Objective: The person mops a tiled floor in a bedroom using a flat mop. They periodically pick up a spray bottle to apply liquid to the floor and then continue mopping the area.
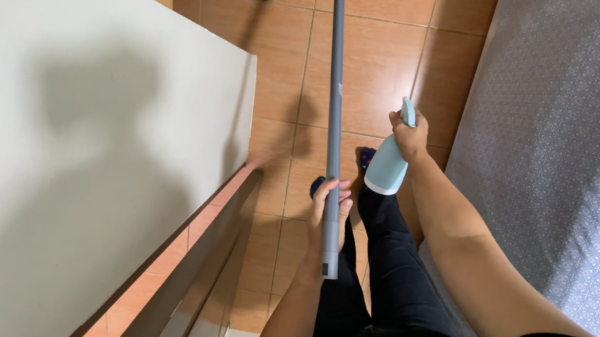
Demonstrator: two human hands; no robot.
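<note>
Grey pole [332,107] standing nearly upright over the tiled floor [377,51], lower end clamped in the left hand [328,213]. Pale blue spray bottle [389,161] hanging nozzle-up, right hand [410,136] closed around its neck. Just left, white tabletop [78,153] edge; just right, grey patterned bed [568,135]. Narrow strip of open floor between those edges.

One grey pole [333,114], one pale blue spray bottle [390,163], two hands: left hand [330,209], right hand [410,134].
</note>
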